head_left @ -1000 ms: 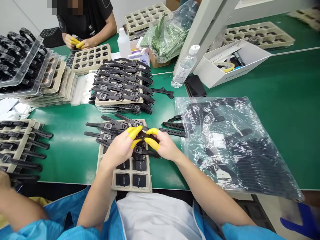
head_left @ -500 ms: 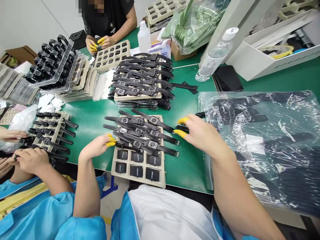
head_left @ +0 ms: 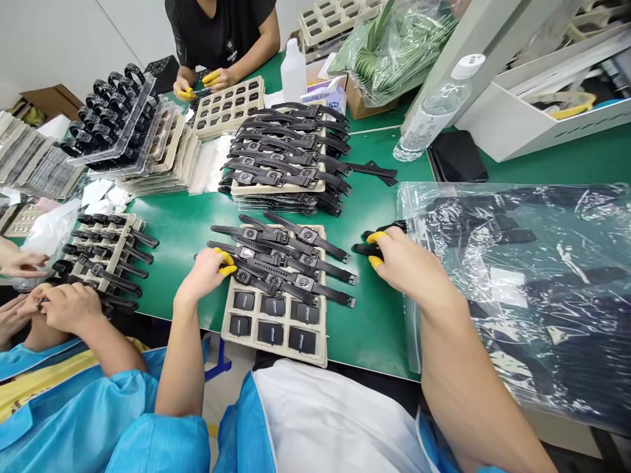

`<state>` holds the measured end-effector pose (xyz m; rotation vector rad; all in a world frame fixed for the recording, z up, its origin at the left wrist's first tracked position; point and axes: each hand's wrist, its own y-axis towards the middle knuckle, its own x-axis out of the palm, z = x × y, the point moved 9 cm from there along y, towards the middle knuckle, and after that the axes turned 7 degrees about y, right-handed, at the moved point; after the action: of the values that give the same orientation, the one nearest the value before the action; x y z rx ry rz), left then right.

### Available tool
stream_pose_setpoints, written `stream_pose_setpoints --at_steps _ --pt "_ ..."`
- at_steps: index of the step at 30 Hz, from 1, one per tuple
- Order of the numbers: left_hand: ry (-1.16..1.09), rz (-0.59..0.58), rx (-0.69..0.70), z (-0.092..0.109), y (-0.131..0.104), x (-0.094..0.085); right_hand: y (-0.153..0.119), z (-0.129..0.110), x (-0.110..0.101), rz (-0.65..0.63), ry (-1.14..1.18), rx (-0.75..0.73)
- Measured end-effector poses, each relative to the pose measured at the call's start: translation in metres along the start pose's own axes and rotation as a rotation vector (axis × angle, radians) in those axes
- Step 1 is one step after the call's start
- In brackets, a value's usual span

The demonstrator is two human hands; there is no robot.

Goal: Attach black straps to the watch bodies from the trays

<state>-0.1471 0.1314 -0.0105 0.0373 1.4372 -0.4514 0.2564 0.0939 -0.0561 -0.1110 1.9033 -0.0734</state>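
Left hand (head_left: pixel 204 276) | grip pinched on the strap end of a watch (head_left: pixel 256 281) lying across our tray (head_left: pixel 276 328), steadying it | right hand (head_left: pixel 401 263) | grip closed on loose straps (head_left: pixel 367 248) beside the bag (head_left: pixel 517 282), nearest supply on the counter (head_left: pixel 177 230).

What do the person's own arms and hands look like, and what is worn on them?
Both forearms are bare. The left hand and the right hand wear yellow rubber finger cots on a few fingers; the other fingers are uncovered. Light blue sleeves end near the elbows, part of a blue smock over a white front. No watch or ring shows.
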Motion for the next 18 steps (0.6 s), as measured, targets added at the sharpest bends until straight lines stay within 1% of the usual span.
stream_pose_setpoints --at_steps 1,2,3,4,6,7,8,9,10,11,12,14,16,18 --pt "0.020 0.100 -0.027 0.003 -0.006 -0.010 -0.001 -0.001 0.000 -0.018 -0.008 0.014" --pt "0.028 0.203 -0.034 0.012 -0.014 -0.020 -0.001 -0.001 0.000 -0.043 -0.013 0.030" --pt "0.028 0.307 -0.021 0.026 -0.024 -0.029 -0.002 -0.002 0.001 -0.071 -0.018 0.046" --pt "0.007 0.358 0.044 0.048 -0.034 -0.032 -0.002 -0.002 0.002 -0.098 -0.023 0.061" --pt "-0.058 0.244 0.302 0.111 -0.052 -0.017 -0.002 -0.004 0.003 -0.142 -0.030 0.078" --pt "-0.017 0.194 0.403 0.142 -0.062 -0.006 -0.002 -0.004 0.003 -0.155 -0.031 0.081" --pt "0.062 0.146 0.464 0.168 -0.070 0.007 -0.002 -0.005 0.002 -0.164 -0.032 0.083" --pt "0.153 0.103 0.505 0.189 -0.075 0.020 -0.002 -0.006 0.002 -0.170 -0.031 0.087" --pt "0.227 0.066 0.536 0.206 -0.079 0.033 -0.002 -0.006 0.002 -0.174 -0.030 0.091" --pt "0.294 0.041 0.544 0.216 -0.081 0.045 -0.002 -0.006 0.002 -0.177 -0.027 0.095" --pt "0.343 0.027 0.539 0.222 -0.080 0.054 -0.002 -0.007 0.001 -0.175 -0.023 0.096" --pt "0.392 0.027 0.513 0.224 -0.076 0.066 -0.001 -0.008 -0.001 -0.138 -0.007 0.080" --pt "0.403 0.050 0.496 0.221 -0.071 0.072 0.000 -0.009 -0.007 -0.048 0.035 0.053" --pt "0.403 0.083 0.502 0.219 -0.069 0.074 0.000 -0.007 -0.016 0.082 0.156 0.033"
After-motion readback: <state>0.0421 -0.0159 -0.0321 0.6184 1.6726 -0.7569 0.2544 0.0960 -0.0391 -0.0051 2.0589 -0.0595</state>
